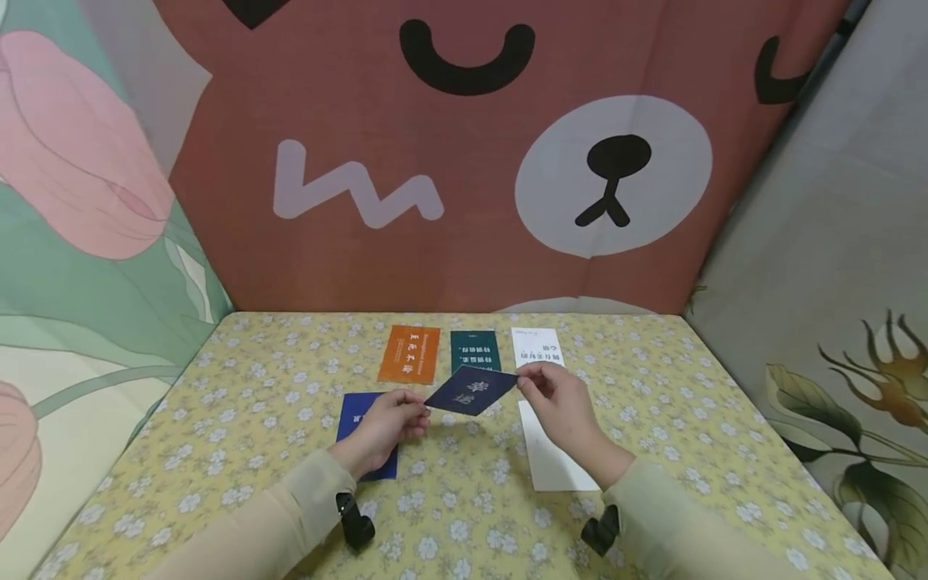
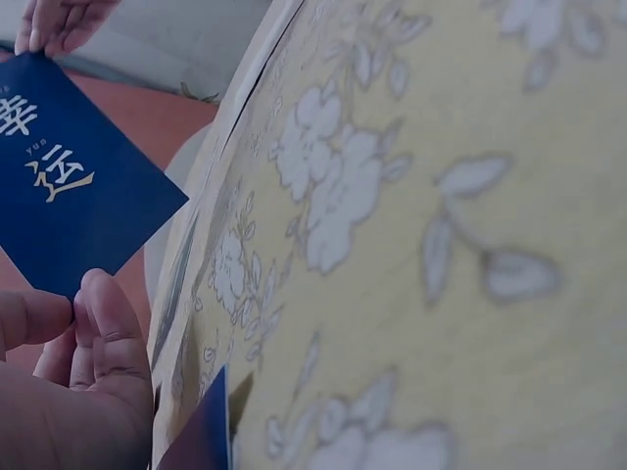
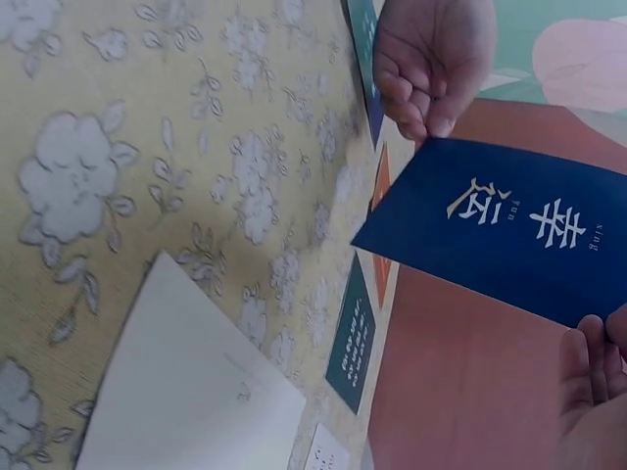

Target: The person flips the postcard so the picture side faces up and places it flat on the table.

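Observation:
A dark navy card (image 1: 473, 390) with pale characters is held up above the table between both hands. My left hand (image 1: 391, 423) pinches its near left corner between thumb and fingers. At the opposite corner, my right hand (image 1: 561, 403) pinches the card too. The left wrist view shows the card's printed face (image 2: 83, 186) tilted, with the left fingers (image 2: 113, 323) on its lower corner. Under the left hand lies a blue card (image 1: 350, 411), partly covered. A white card (image 1: 551, 459) lies beneath the right hand and forearm.
At the back of the table lie an orange card (image 1: 409, 354), a dark green card (image 1: 474, 346) and a white card with print (image 1: 535, 342). A yellow flowered cloth (image 1: 246, 419) covers the table. A reddish bear-print curtain (image 1: 464, 266) hangs behind, with patterned sheets at both sides.

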Demonstrator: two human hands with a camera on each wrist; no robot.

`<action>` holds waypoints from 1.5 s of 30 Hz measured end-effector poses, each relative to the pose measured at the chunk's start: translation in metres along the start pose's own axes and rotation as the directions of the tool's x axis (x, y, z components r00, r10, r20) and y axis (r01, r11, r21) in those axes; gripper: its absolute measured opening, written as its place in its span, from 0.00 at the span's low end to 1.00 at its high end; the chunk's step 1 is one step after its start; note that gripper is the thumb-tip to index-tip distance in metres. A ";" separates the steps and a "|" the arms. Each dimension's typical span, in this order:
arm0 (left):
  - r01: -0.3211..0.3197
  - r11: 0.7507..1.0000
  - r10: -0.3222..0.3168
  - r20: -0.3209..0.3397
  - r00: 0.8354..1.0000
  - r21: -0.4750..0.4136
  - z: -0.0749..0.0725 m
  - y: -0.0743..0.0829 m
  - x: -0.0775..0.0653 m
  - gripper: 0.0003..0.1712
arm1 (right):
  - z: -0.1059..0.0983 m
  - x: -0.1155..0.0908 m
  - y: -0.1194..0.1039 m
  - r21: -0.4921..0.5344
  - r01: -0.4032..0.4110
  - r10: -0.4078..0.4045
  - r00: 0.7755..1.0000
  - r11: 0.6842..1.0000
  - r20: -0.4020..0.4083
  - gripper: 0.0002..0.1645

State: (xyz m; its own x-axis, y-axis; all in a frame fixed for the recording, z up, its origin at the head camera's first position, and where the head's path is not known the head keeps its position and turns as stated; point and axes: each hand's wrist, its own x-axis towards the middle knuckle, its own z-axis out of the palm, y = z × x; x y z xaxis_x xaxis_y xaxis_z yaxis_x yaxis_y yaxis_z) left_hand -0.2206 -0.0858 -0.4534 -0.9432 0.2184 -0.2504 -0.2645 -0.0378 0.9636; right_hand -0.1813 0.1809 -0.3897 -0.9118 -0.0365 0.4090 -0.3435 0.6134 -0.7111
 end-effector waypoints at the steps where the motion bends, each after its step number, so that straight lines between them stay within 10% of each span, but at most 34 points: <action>1: -0.002 1.000 0.002 0.007 1.000 0.001 0.000 0.000 -0.001 0.06 | -0.001 0.002 0.001 0.003 -0.010 0.010 1.000 1.000 0.001 0.04; 21: 0.049 0.998 -0.054 0.171 0.984 0.034 0.013 -0.011 -0.036 0.05 | 0.006 0.032 0.023 0.003 -0.147 0.147 0.988 0.989 0.050 0.06; 29: 0.097 0.995 -0.099 0.216 0.971 0.020 0.014 -0.017 -0.046 0.04 | 0.016 0.038 0.030 -0.061 -0.255 0.262 0.945 0.965 0.196 0.06; 45: 0.123 0.978 -0.178 0.369 0.912 0.168 0.009 -0.013 -0.060 0.18 | 0.046 0.048 0.043 -0.295 -0.180 0.291 0.872 0.938 0.393 0.04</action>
State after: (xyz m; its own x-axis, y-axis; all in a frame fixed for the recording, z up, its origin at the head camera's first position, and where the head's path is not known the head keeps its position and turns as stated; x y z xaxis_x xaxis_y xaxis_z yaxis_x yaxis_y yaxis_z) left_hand -0.1586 -0.0893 -0.4504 -0.7395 0.5655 -0.3651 -0.3405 0.1536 0.9276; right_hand -0.2501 0.1693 -0.4274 -0.9837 -0.1636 -0.0752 -0.0919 0.8152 -0.5719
